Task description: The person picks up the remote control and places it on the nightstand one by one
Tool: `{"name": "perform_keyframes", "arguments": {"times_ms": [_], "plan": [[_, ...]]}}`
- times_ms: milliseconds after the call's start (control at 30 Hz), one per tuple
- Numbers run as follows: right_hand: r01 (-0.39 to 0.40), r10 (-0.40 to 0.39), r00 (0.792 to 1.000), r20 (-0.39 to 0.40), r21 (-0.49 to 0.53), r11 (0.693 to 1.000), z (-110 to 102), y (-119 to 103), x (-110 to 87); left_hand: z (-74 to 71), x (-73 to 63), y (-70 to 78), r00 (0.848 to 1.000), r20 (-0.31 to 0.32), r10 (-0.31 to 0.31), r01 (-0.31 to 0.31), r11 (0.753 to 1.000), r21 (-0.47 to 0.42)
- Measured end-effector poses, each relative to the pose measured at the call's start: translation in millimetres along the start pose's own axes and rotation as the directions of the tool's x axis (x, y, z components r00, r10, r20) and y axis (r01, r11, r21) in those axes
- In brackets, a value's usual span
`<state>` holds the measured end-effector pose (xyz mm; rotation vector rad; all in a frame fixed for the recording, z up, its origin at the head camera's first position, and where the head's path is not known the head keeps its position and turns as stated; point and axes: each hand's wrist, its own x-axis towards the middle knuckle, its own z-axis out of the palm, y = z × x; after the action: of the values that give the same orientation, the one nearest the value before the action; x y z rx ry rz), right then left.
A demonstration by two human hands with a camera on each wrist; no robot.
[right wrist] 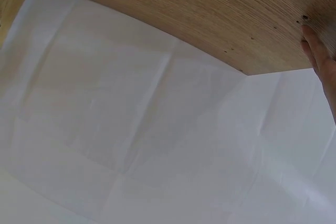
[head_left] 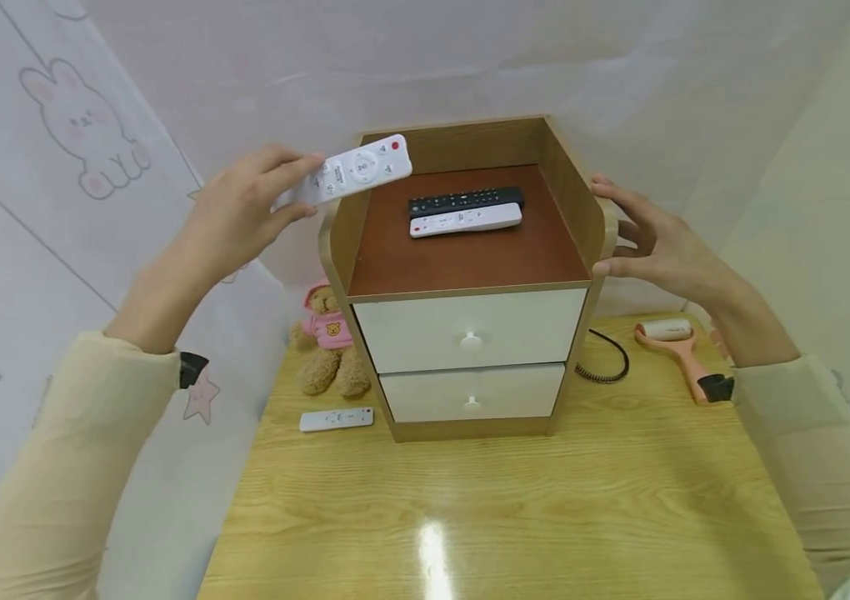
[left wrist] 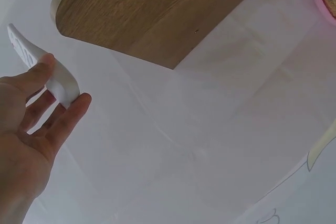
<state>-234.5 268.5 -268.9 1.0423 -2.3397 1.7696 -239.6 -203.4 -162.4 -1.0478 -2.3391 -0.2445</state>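
The left hand (head_left: 245,200) pinches a white remote (head_left: 363,167) by one end, holding it near the left wall of the cabinet (head_left: 470,430). The right hand (head_left: 657,242) rests with loose fingers against the right wall. On the top shelf (head_left: 462,267), a black remote (head_left: 500,197) lies alongside a second white remote (head_left: 470,220); a third white remote (head_left: 337,419) lies on the worktop (head_left: 545,517). A weak pinch at one end could let the held remote tip or slip; carried too low, it could knock the wall.

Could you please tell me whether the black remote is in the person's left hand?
No, the left hand holds a white remote, while the black remote lies on top of the cabinet.
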Motion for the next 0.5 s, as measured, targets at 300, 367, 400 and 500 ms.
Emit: {"name": "perform_keyframes", "arguments": {"times_ms": [300, 367, 400, 500], "plan": [[-0.012, 0.012, 1.0, 0.003, -0.04, 0.999, 0.3, -1.7, 1.8, -2.8, 20.7, 7.5, 0.995, 0.101, -0.008, 0.007, 1.0, 0.006], [-0.017, 0.017, 1.0, 0.001, -0.047, 0.999, -0.1, -1.9, 1.7, -2.0, 25.5, 8.5, 0.992, 0.129, -0.017, 0.016, 1.0, 0.008], [-0.016, 0.016, 1.0, 0.001, -0.044, 0.999, -0.2, -1.8, 1.6, -1.3, 27.7, 9.0, 0.99, 0.142, -0.019, 0.018, 1.0, 0.01], [-0.016, 0.016, 1.0, 0.005, -0.037, 0.999, 0.4, -1.3, 0.6, 0.9, 34.0, 11.2, 0.985, 0.169, -0.015, 0.014, 1.0, 0.008]]}}
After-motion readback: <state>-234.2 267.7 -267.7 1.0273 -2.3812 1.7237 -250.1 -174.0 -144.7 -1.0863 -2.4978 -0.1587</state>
